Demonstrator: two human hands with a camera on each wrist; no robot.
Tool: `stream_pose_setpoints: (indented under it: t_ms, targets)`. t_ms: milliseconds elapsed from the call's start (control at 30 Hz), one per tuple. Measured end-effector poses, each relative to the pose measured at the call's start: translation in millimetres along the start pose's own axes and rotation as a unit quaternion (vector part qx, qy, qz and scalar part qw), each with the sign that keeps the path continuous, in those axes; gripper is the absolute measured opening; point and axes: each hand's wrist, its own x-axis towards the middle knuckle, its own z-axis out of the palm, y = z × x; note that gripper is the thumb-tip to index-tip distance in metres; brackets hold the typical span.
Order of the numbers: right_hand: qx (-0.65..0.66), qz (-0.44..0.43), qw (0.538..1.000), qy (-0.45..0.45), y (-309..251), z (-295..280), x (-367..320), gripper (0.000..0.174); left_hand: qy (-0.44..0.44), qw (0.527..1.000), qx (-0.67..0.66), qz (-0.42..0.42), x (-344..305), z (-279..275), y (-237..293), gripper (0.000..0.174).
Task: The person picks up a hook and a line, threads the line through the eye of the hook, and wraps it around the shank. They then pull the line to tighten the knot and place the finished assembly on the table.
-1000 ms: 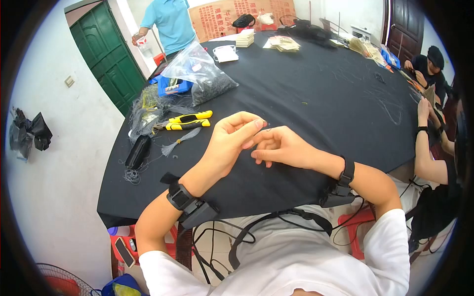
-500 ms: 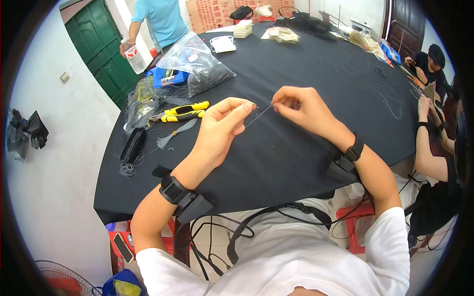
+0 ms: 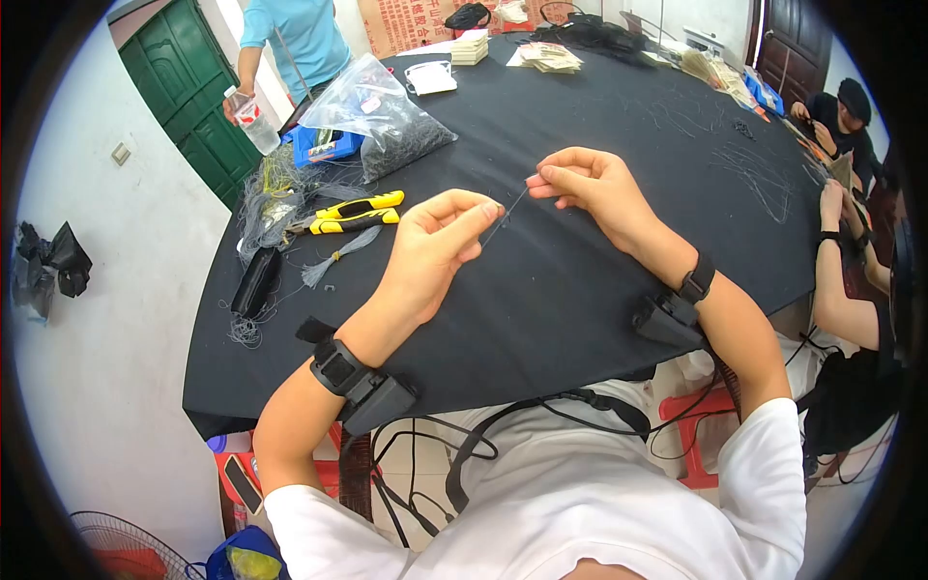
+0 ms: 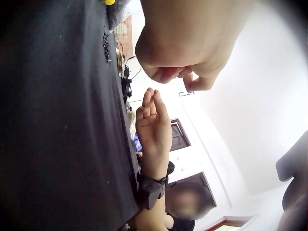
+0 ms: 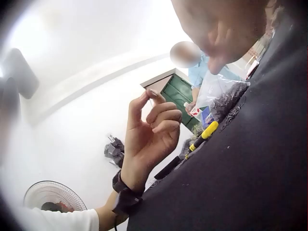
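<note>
My left hand [image 3: 435, 242] is raised over the black cloth, thumb and forefinger pinching a small dark fish hook [image 4: 184, 94], whose bend sticks out past the fingertips in the left wrist view. A thin grey line [image 3: 515, 206] slants up from beside the left fingertips to my right hand [image 3: 601, 193]. The right hand holds its upper end between thumb and fingers, higher and farther right. Left of the hands lie yellow-and-black pliers [image 3: 358, 220] and a tied bundle of grey line [image 3: 340, 255].
A clear bag [image 3: 411, 145] of small dark pieces stands beside a blue box [image 3: 324, 147] and tangled line [image 3: 266, 198]. Paper stacks [image 3: 470, 48] lie farther back. One person [image 3: 304, 43] stands across the table [image 3: 541, 319] holding a bottle [image 3: 253, 121]; others sit at the right.
My hands were close together and have drawn apart. The right hand moved up and right, stretching the grey line between them. The standing person's bottle came into fuller view.
</note>
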Motion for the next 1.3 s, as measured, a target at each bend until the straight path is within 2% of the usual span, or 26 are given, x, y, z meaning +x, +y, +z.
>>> stream_pose_setpoints:
  t_ms: [200,300,600,700,900,1100,1200,1300]
  targets:
    - [0.139,0.071,0.987,0.032,0,0,-1,0.023,-0.019,0.995,0.054,-0.077,-2,2,-9,0.01]
    - [0.168,0.064,0.983,0.043,-1,-2,0,0.024,-0.043,0.993,0.062,-0.091,-3,4,-12,0.01]
    - [0.189,0.058,0.979,0.05,-2,-4,1,0.026,-0.052,0.991,0.056,-0.113,-2,3,-13,0.011]
    - [0.182,0.041,0.98,0.064,-5,-4,-1,0.029,-0.024,0.989,0.077,-0.122,-3,8,-10,0.012]
    - [0.166,0.028,0.983,0.079,-6,-10,3,0.038,-0.052,0.988,0.078,-0.122,-3,5,-12,0.013]
    - [0.188,0.011,0.973,0.132,-18,-10,1,0.032,-0.084,0.982,0.116,-0.122,-2,3,-13,0.016]
    - [0.226,0.022,0.966,0.125,-14,-14,3,0.026,-0.082,0.981,0.128,-0.124,-2,3,-13,0.016]
    - [0.201,0.018,0.975,0.094,-15,-13,1,0.022,-0.098,0.979,0.14,-0.114,-3,2,-9,0.017]
